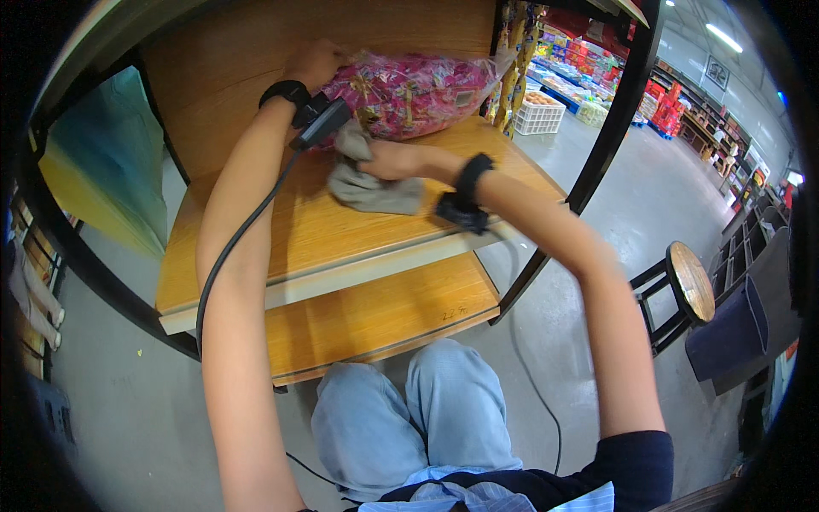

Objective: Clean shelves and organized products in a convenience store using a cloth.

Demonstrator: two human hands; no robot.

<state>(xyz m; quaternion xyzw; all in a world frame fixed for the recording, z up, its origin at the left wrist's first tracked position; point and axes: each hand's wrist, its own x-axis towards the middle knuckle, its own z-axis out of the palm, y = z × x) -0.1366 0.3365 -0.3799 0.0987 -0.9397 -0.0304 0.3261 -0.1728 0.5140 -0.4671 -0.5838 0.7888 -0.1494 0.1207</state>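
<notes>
A large clear bag of pink-wrapped goods [416, 93] lies at the back of a wooden shelf board [307, 237]. My left hand [317, 63] is at the bag's upper left end; its fingers are partly hidden, so its grip cannot be told. Below the bag, my right hand [393, 160] is closed on a grey cloth [377, 192], which hangs down onto the board. A device on a black strap sits on each wrist, with a cable running from it.
Black metal posts [614, 121] frame the shelf, with a lower board [384, 313] beneath. A round stool [691, 281] and a dark blue bin [729, 333] stand at right. Behind is a white crate [539, 118]. People appear far off at right; another person's legs show at far left.
</notes>
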